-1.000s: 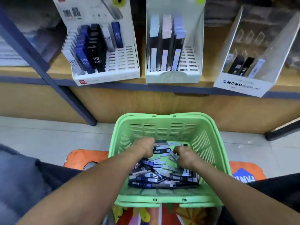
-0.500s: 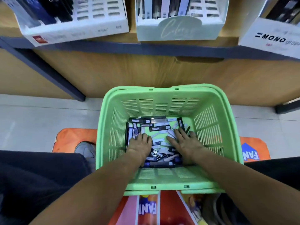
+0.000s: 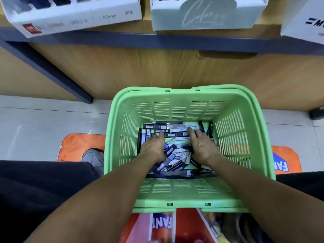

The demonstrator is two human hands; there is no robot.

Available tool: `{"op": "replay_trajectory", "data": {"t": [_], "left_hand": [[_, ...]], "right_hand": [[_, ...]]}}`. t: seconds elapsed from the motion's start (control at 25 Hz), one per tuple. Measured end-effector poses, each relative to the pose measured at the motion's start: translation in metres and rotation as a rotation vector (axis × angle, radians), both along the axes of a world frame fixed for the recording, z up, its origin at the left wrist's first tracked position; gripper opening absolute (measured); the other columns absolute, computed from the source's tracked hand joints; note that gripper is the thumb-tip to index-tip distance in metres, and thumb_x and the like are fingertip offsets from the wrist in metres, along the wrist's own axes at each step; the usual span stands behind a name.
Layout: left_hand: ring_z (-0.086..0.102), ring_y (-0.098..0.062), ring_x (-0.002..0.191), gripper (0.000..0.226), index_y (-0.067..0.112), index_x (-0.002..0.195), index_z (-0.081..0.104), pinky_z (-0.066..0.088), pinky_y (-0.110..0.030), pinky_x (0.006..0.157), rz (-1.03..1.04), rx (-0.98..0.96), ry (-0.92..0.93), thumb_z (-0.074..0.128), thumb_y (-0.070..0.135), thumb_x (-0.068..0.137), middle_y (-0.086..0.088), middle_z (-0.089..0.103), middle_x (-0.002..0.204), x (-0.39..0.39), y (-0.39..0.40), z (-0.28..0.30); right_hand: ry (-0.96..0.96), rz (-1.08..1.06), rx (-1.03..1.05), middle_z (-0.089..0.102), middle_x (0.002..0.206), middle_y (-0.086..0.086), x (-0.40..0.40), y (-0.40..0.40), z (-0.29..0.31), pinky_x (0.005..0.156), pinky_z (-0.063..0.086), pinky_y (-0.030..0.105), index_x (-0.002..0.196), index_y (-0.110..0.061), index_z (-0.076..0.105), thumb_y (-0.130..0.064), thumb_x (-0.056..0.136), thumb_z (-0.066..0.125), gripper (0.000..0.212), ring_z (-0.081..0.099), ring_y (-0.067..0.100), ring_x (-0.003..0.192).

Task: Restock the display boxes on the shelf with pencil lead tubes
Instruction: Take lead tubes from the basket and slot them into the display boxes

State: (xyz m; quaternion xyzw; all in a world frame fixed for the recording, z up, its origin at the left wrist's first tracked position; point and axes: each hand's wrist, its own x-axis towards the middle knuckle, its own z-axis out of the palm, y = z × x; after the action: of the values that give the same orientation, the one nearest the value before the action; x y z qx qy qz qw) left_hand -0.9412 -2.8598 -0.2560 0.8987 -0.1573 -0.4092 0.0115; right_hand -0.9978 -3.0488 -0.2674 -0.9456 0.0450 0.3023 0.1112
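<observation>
Down in the green slotted plastic basket (image 3: 233, 130), both hands are resting on a loose heap of slim dark and pale pencil lead tubes (image 3: 175, 155) that is covering the basket floor. The left hand (image 3: 153, 146) is lying palm down at about nine o'clock of the heap, its fingers spread fairly flat and pressing on the tubes; whether any tube is being pinched beneath them cannot be told. The right hand (image 3: 201, 146) is lying palm down at about three o'clock, its fingers stretched straight toward twelve o'clock and touching the tubes at the far side, gripping nothing that is showing.

At twelve o'clock above the basket, a wooden shelf with a dark blue front edge (image 3: 175, 41) is carrying three display boxes, all cut off by the top of the view: a white cardboard box with a red logo (image 3: 75, 20) at eleven o'clock, a pale mint box with cursive lettering (image 3: 206, 16) at twelve, and a white box with bold black lettering (image 3: 305, 23) at one o'clock.

At nine o'clock of the basket, a grey shoe (image 3: 93, 159) is sitting on an orange printed mat (image 3: 78, 144), just beside the basket wall.
</observation>
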Motion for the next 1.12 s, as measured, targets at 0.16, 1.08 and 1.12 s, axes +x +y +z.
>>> {"op": "replay_trajectory", "data": {"t": [0.16, 1.08, 1.12], "left_hand": [[0.045, -0.033, 0.129, 0.088, 0.005, 0.140, 0.032, 0.046, -0.042, 0.105, 0.181, -0.092, -0.091, 0.080, 0.047, 0.079, -0.017, 0.049, 0.136, -0.010, -0.014, -0.006], [0.054, -0.030, 0.115, 0.069, 0.004, 0.133, 0.046, 0.047, -0.043, 0.099, -0.077, 0.016, -0.078, 0.083, 0.026, 0.078, -0.015, 0.047, 0.128, -0.039, -0.039, -0.018], [0.056, -0.030, 0.113, 0.066, 0.003, 0.132, 0.046, 0.047, -0.044, 0.099, -0.081, 0.020, -0.080, 0.082, 0.022, 0.079, -0.015, 0.049, 0.126, -0.039, -0.040, -0.018]], "right_hand": [[-0.019, -0.023, 0.086, 0.037, 0.142, 0.014, 0.001, 0.010, -0.005, 0.109, 0.038, 0.038, 0.155, -0.007, 0.018, -0.020, 0.086, 0.075, 0.091, 0.040, 0.032, 0.129], [0.157, -0.076, 0.083, 0.051, 0.130, 0.014, 0.002, 0.016, -0.001, 0.086, 0.046, 0.033, 0.135, -0.006, 0.042, -0.018, 0.085, 0.069, 0.058, 0.056, 0.031, 0.120], [0.155, -0.094, 0.081, 0.054, 0.129, 0.014, 0.002, 0.018, 0.000, 0.087, 0.047, 0.034, 0.134, -0.006, 0.043, -0.018, 0.087, 0.067, 0.054, 0.058, 0.031, 0.119]]}}
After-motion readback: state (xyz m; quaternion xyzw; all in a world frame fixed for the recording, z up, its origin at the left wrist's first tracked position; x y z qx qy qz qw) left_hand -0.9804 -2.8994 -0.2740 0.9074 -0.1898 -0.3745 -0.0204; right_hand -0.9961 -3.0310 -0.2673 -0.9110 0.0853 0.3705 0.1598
